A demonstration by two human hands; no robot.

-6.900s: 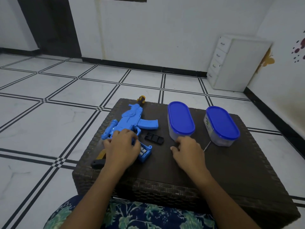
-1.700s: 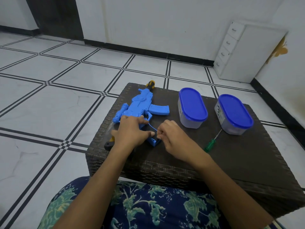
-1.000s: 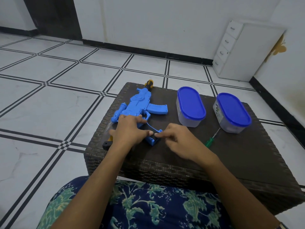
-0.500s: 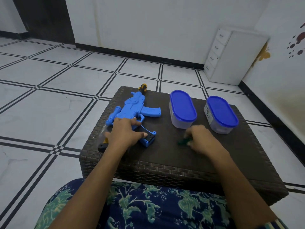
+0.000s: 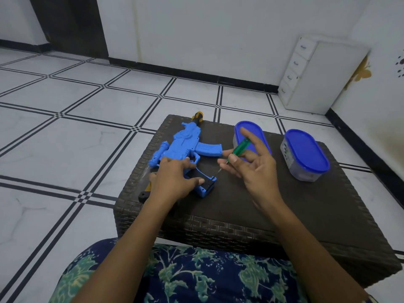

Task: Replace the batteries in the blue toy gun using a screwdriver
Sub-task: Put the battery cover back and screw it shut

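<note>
The blue toy gun [image 5: 185, 145] lies on the left part of the dark woven table [image 5: 284, 204]. My left hand [image 5: 175, 180] presses down on its grip, the thumb lying on the black battery cover [image 5: 204, 177]. My right hand [image 5: 251, 169] pinches a small green-handled screwdriver [image 5: 240, 147] between thumb and fingers. Its thin metal tip slants down to the right end of the black cover. The gun's rear end is hidden under my left hand.
Two clear tubs with blue lids stand on the table, one [image 5: 260, 132] behind my right hand and one [image 5: 306, 154] farther right. A black and yellow part [image 5: 145, 192] pokes out at the table's left edge. A white drawer unit [image 5: 317, 77] stands on the tiled floor.
My right hand picked the green screwdriver up from the table and brought its tip to the black cover on the gun's grip. My left hand stayed on the gun.
</note>
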